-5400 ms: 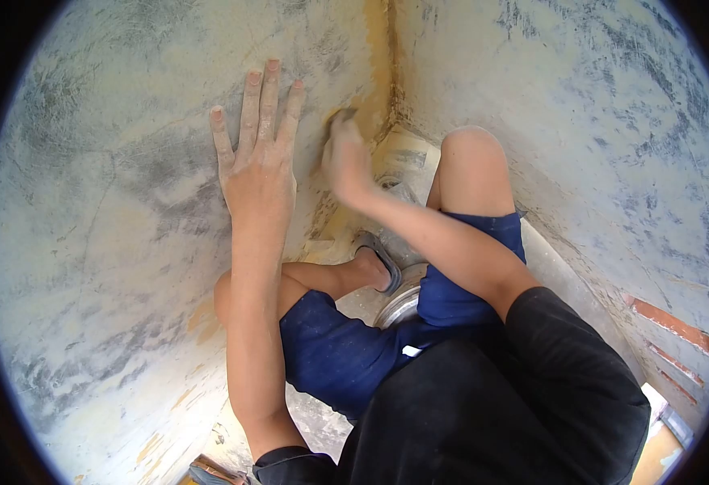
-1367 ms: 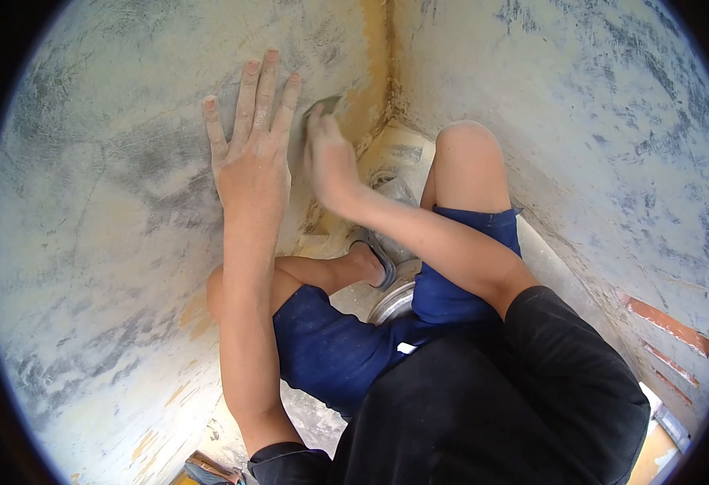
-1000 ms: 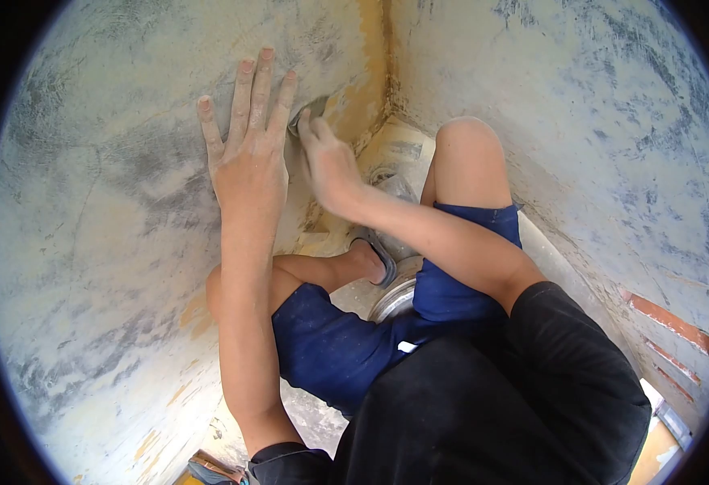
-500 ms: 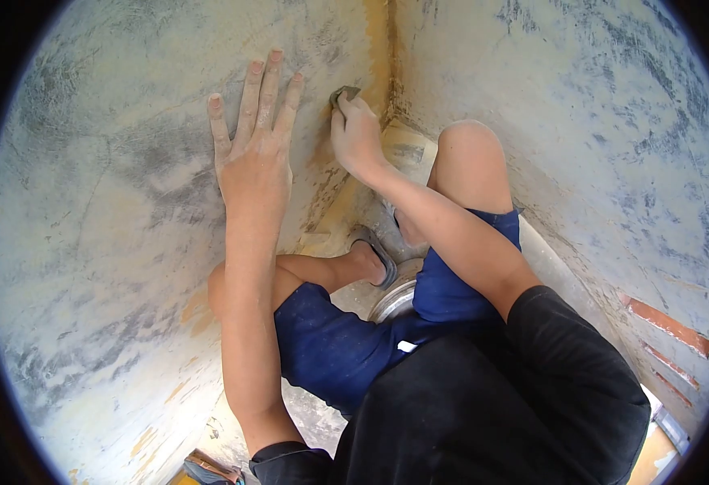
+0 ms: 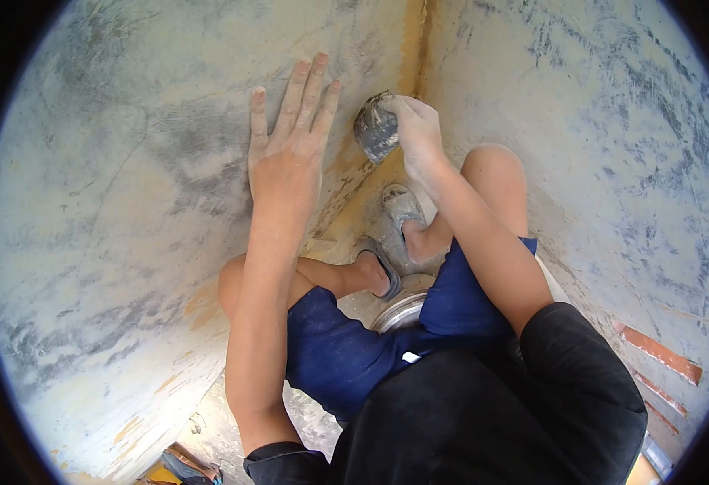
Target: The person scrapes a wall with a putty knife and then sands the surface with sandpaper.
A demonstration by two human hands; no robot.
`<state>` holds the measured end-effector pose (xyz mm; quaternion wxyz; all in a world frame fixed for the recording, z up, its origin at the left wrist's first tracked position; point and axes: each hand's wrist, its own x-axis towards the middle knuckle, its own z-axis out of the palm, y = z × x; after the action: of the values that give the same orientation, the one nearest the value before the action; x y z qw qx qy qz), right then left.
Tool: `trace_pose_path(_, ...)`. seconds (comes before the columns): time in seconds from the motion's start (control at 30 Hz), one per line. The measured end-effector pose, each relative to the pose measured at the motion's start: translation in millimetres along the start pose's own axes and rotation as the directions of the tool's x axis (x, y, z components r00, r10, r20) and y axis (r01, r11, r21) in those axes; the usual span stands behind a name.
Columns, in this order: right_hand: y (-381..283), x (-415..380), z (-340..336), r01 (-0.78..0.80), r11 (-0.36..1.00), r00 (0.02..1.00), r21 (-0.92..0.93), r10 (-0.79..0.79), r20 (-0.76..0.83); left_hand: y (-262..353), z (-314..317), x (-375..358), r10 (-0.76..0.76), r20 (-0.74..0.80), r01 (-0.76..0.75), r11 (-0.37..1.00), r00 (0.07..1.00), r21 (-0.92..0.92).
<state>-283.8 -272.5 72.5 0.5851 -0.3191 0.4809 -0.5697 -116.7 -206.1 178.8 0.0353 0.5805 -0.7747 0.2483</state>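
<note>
My left hand (image 5: 291, 149) lies flat against the left wall (image 5: 168, 218), fingers spread and dusted with pale powder. Between the thumb and fingers of my right hand (image 5: 417, 133) is a bent piece of dark sandpaper (image 5: 376, 129), worn and smeared with light dust. Its broad face shows in front of the left wall, close to the yellowish corner (image 5: 421, 48). Grey scuffed patches mark the wall around my left hand.
The right wall (image 5: 589, 170) meets the left one at the corner. My sandalled feet (image 5: 382, 267) stand on the dusty floor beside a round metal rim (image 5: 407, 311). Reddish slots (image 5: 661, 354) show low in the right wall; some items (image 5: 185, 467) lie at bottom left.
My right hand has moved right and a little down, turning the sandpaper so its broad face shows. My left hand stays spread on the wall; the view has shifted slightly.
</note>
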Motion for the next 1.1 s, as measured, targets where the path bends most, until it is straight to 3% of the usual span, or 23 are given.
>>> trace_pose_path(0.07, -12.6, 1.4, -10.5, -0.049, 0.999, 0.995, 0.018, 0.048, 0.09, 1.2, 2.0, 1.9, 0.013, -0.051, -0.013, 1.0, 0.999, 0.0)
trace_pose_path(0.13, -25.5, 1.6, -17.1, -0.206, 0.974, 0.947, 0.091, 0.176, 0.269, 1.5, 3.8, 5.4, 0.08, -0.203, -0.129, 0.962, 0.976, -0.241)
trace_pose_path(0.17, -30.1, 2.1, -18.2, -0.287, 0.951, 0.904, 0.116, 0.229, 0.36, 4.1, 4.5, 6.0, 0.077, -0.209, -0.126, 0.964, 0.975, -0.235)
trace_pose_path(0.23, -30.7, 3.1, -22.8, -0.346, 0.933, 0.866, 0.099, 0.277, 0.417, 14.0, 6.9, 6.7, 0.014, -0.189, -0.113, 0.844, 0.982, -0.524)
trace_pose_path(0.27, -29.4, 2.9, -24.4, -0.407, 0.91, 0.823, 0.078, 0.328, 0.465, 17.7, 7.5, 6.2, 0.015, -0.192, -0.115, 0.846, 0.981, -0.521)
trace_pose_path(0.33, -28.7, -2.3, -25.3, -0.468, 0.877, 0.796, 0.112, 0.363, 0.485, 23.3, 8.6, 5.2, -0.073, 0.234, 0.228, 0.615, 0.969, -0.754)
trace_pose_path(0.37, -28.2, -5.3, -26.2, -0.53, 0.836, 0.765, 0.141, 0.4, 0.505, 23.5, 10.8, 4.7, -0.073, 0.228, 0.224, 0.617, 0.971, -0.754)
trace_pose_path(0.43, -29.0, -15.2, -26.6, -0.557, 0.808, 0.754, 0.19, 0.397, 0.523, 23.2, 17.1, 3.4, -0.029, 0.401, 0.364, 0.484, 0.915, -0.796)
trace_pose_path(0.53, -21.5, -30.9, -20.2, -0.633, 0.674, 0.738, 0.381, 0.375, 0.561, 25.5, 31.3, -0.8, -0.031, 0.383, 0.35, 0.481, 0.923, -0.804)
trace_pose_path(0.63, -7.9, -45.8, -11.1, -0.57, 0.624, 0.808, 0.535, 0.31, 0.501, 27.1, 33.3, 1.2, -0.039, 0.448, 0.416, 0.452, 0.893, -0.789)
trace_pose_path(0.83, 0.7, -57.4, -2.3, -0.541, 0.615, 0.836, 0.574, 0.319, 0.446, 25.5, 41.7, 3.0, -0.063, 0.494, 0.462, 0.474, 0.867, -0.749)
trace_pose_path(0.97, 11.1, -56.1, -0.3, -0.494, 0.723, 0.861, 0.482, 0.334, 0.383, 22.3, 40.4, 3.6, -0.095, 0.461, 0.446, 0.481, 0.883, -0.755)
trace_pose_path(1.03, 13.9, -54.8, 0.8, -0.481, 0.76, 0.87, 0.437, 0.353, 0.345, 19.1, 34.9, 6.3, -0.086, 0.554, 0.51, 0.529, 0.828, -0.679)
trace_pose_path(1.1, 16.8, -49.8, 6.0, -0.278, 0.908, 0.961, 0.313, 0.262, 0.093, 16.8, 34.4, 5.4, -0.096, 0.557, 0.512, 0.544, 0.825, -0.665)
